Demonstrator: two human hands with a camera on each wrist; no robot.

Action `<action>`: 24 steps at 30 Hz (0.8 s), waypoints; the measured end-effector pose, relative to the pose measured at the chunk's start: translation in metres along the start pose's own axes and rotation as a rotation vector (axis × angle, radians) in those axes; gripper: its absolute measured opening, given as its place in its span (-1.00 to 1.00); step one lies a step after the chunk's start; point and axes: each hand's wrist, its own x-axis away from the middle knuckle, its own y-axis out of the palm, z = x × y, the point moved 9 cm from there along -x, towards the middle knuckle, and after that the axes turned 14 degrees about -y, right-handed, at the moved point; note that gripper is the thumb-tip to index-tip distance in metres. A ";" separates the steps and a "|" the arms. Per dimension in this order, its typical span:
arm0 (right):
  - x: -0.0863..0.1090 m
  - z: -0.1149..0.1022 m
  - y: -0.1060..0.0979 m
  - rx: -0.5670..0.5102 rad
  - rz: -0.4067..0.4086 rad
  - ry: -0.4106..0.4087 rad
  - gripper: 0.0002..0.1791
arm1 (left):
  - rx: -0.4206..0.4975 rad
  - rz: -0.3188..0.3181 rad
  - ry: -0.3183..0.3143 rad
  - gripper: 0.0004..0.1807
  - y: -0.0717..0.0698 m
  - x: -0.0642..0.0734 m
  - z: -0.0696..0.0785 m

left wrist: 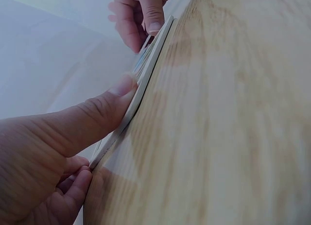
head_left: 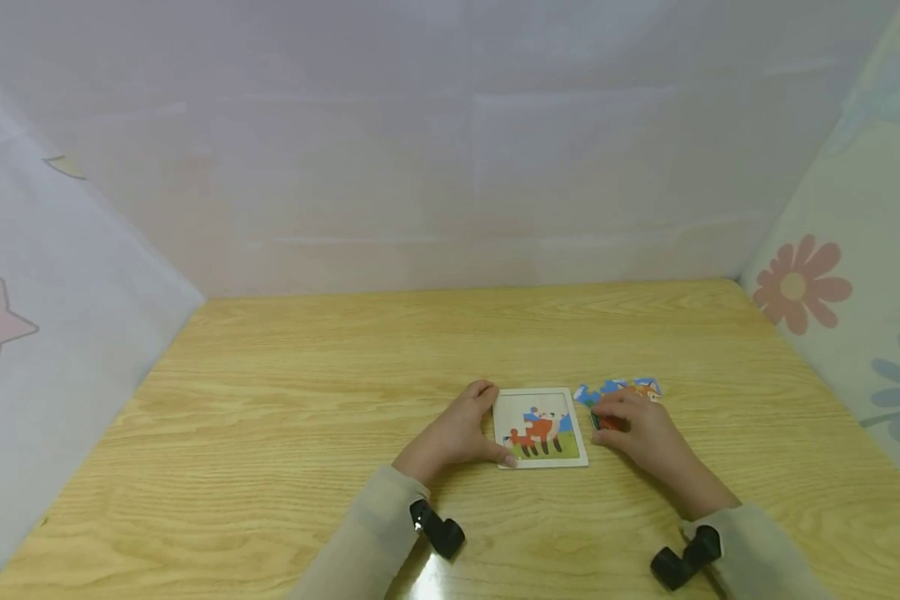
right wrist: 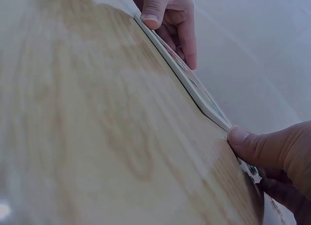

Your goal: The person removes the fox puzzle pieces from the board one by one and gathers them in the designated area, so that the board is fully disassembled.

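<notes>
A square jigsaw puzzle board [head_left: 510, 410] with a pale frame lies on the table, part of a red fox picture fitted in its lower and right areas. My left hand [head_left: 461, 429] grips its left side, thumb on the front rim and fingers at the far left corner. In the left wrist view, the thumb [left wrist: 116, 91] rests on the frame's edge. Just right of the board, my right hand [head_left: 645, 429] pinches a red and dark green puzzle piece [head_left: 607, 422], mostly hidden by the fingers. Its thumb [right wrist: 243, 140] is right at the board's corner in the right wrist view.
Loose puzzle pieces [head_left: 648, 387] in blue, orange and white lie beyond my right hand, partly covered by it. The wooden table [head_left: 307, 375] spreads around the board. A pale cloth wall [head_left: 465, 183] stands behind, with printed cloth at both sides.
</notes>
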 end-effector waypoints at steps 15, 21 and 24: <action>-0.004 0.004 0.004 -0.037 -0.090 0.016 -0.71 | -0.005 0.004 0.009 0.19 -0.001 -0.001 0.000; -0.009 0.002 0.005 -0.027 -0.154 0.001 -0.66 | 0.004 -0.002 0.008 0.19 -0.001 0.000 0.001; -0.011 0.000 0.005 -0.033 -0.177 0.007 -0.62 | -0.004 -0.002 0.005 0.19 -0.001 0.001 0.001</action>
